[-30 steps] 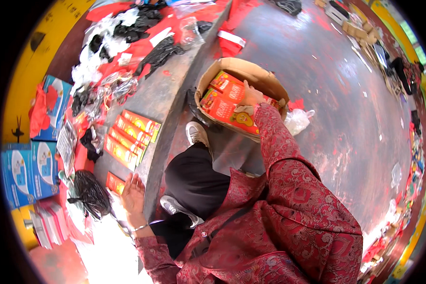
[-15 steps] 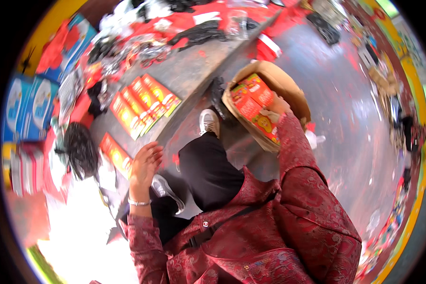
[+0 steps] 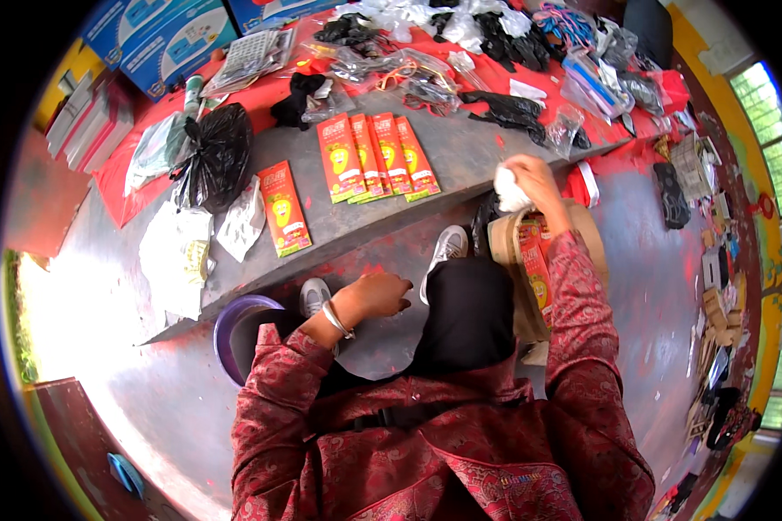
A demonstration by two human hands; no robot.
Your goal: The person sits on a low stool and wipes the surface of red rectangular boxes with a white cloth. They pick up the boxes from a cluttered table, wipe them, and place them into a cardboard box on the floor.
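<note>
My right hand is closed on a crumpled white wad, perhaps thin plastic or tissue, above the far rim of an open cardboard box. Flat red packets with a yellow cartoon fruit stand inside the box, partly hidden by my right sleeve. My left hand hovers beside my knee, fingers loosely bent and holding nothing. On the grey ledge ahead, several similar red packets overlap in a row. A single red packet lies apart, to their left.
A black plastic bag and white crumpled paper sit on the ledge's left. Plastic wrappers litter red cloth behind the packets. A purple basin stands below the ledge at left. Blue cartons rise at the far left.
My right hand has left the packets in the box and now grips the white wad over its far rim. My left hand has moved from the ledge edge toward my knee. The view has turned.
</note>
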